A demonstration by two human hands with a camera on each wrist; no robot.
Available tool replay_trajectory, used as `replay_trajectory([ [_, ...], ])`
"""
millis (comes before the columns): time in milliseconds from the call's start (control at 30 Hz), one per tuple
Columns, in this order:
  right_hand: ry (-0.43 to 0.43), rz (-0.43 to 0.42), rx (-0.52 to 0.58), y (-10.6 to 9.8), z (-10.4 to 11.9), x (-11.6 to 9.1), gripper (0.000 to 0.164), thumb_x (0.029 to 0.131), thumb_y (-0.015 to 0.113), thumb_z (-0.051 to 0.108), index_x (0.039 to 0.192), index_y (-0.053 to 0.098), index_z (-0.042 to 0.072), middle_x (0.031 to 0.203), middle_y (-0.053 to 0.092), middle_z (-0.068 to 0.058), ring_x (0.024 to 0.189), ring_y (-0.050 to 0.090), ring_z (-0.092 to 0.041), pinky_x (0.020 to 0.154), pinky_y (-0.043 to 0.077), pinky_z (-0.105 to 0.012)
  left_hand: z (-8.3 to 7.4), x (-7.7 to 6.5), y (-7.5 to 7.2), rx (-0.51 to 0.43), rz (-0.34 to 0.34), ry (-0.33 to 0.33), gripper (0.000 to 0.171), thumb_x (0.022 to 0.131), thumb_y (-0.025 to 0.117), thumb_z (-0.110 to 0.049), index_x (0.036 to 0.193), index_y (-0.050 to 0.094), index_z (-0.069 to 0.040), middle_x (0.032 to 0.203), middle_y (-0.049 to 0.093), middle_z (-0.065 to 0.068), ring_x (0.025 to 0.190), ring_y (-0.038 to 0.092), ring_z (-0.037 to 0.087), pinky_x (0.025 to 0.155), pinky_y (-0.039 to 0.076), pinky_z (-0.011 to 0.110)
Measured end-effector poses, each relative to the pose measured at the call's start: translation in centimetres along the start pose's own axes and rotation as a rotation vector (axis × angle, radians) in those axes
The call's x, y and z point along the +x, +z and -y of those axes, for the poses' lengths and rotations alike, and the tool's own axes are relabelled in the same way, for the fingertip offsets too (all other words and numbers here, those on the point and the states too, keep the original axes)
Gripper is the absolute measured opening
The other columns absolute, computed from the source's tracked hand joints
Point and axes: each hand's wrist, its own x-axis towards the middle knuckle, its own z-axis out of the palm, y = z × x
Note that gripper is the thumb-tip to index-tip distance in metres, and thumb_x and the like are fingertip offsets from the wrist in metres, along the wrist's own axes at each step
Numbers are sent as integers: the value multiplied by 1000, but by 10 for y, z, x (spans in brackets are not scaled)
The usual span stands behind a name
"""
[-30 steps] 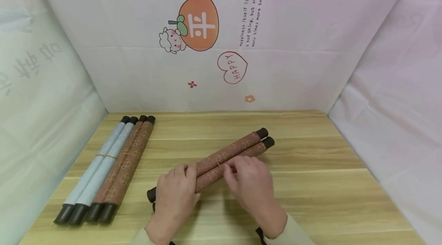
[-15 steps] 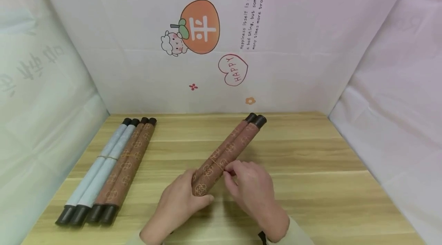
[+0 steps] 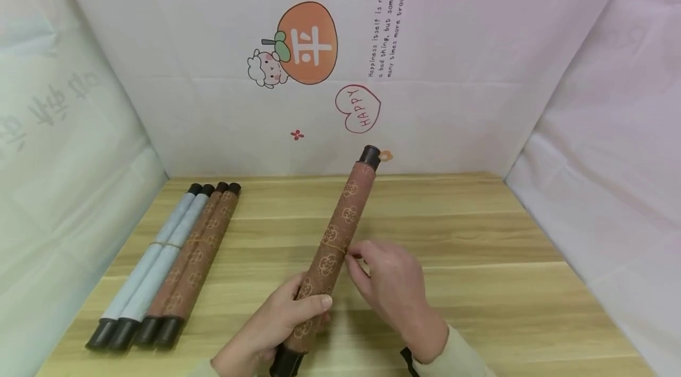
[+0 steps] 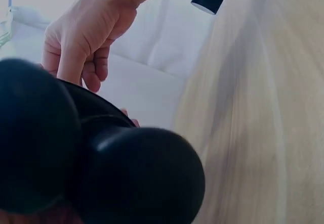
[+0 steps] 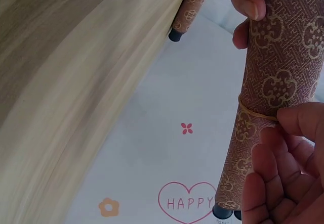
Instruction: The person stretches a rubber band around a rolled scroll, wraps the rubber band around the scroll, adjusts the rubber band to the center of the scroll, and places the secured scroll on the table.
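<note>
My left hand (image 3: 282, 315) grips a pair of brown flower-patterned scrolls (image 3: 348, 205) near the lower end, its thumb across the front. They are raised and tilted, far end up; in the head view one roll mostly hides the other. Two black end knobs (image 4: 147, 176) show close up in the left wrist view. A thin tan rubber band (image 5: 255, 113) circles the scrolls at about mid-length. My right hand (image 3: 393, 285), on their right side, pinches this band between thumb and forefinger. Its other fingers are loosely curled.
On the left of the wooden table (image 3: 463, 235) lie two pale blue scrolls (image 3: 154, 265) and two brown scrolls (image 3: 186, 270), side by side, each pair banded. White printed cloth (image 3: 447, 117) stands at the back, with more cloth on both sides.
The scrolls have swung from a low slant to a steeper, raised tilt. My left hand has turned from palm-down to a grip with its thumb on top. The right hand has stayed by the band.
</note>
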Motion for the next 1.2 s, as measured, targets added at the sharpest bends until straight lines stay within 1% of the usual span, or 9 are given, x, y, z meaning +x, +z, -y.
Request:
replay_trajectory([
  [100,-37,-16,-3,0,-1,0,8,83,82,16,86,76,17,75,71,7,60,61,-5,51,49,-23,2,-1,0,-48,30,-8,51,101,65,-29,135,46,5,100,68,16,86,68,23,76,55,35],
  [300,-95,-39,-8,2,-3,1,3,82,76,15,81,73,16,68,65,6,55,53,-6,47,44,-21,3,-2,2,-61,53,-5,50,102,64,-28,134,46,6,102,67,17,86,68,22,75,56,34],
  [433,-120,-86,-16,3,-6,3,6,80,67,14,75,68,17,63,57,8,52,46,-6,46,39,-22,3,-2,3,-60,29,4,49,101,65,-28,133,47,5,100,67,16,84,68,22,74,56,33],
  [533,-138,-104,-25,3,-6,4,6,80,66,15,74,66,17,63,55,8,50,45,-6,45,38,-24,2,-2,4,-48,9,3,48,100,66,-28,132,49,5,99,68,16,83,68,22,73,56,33],
  [733,-119,-101,29,-1,-3,3,3,82,73,16,85,74,15,72,69,6,56,57,-8,50,47,-26,2,-4,4,-39,-22,2,50,98,68,-26,132,49,5,99,68,17,84,69,23,74,56,34],
  [867,-127,-102,67,-1,-1,4,5,86,75,18,89,76,13,76,71,4,59,61,-9,52,50,-25,3,-5,4,-22,-21,-3,51,98,68,-27,133,50,5,96,69,16,82,68,23,72,55,33],
  [933,-149,-107,69,-1,0,5,5,89,71,16,87,74,13,73,69,5,58,58,-8,51,49,-23,4,-6,4,-5,-21,-11,52,97,69,-28,132,51,5,95,69,16,80,67,23,71,54,33],
  [1067,-196,-115,44,2,0,6,9,88,62,14,82,68,14,68,62,6,53,51,-5,47,43,-18,5,-7,4,14,-33,-16,53,96,71,-30,132,52,4,93,70,16,79,67,24,71,54,35],
  [1200,-211,-120,17,3,-1,6,8,87,59,14,80,64,14,66,55,7,51,44,-3,45,36,-15,6,-6,4,12,-29,-16,52,96,70,-30,131,53,4,95,70,17,82,68,24,73,55,35],
])
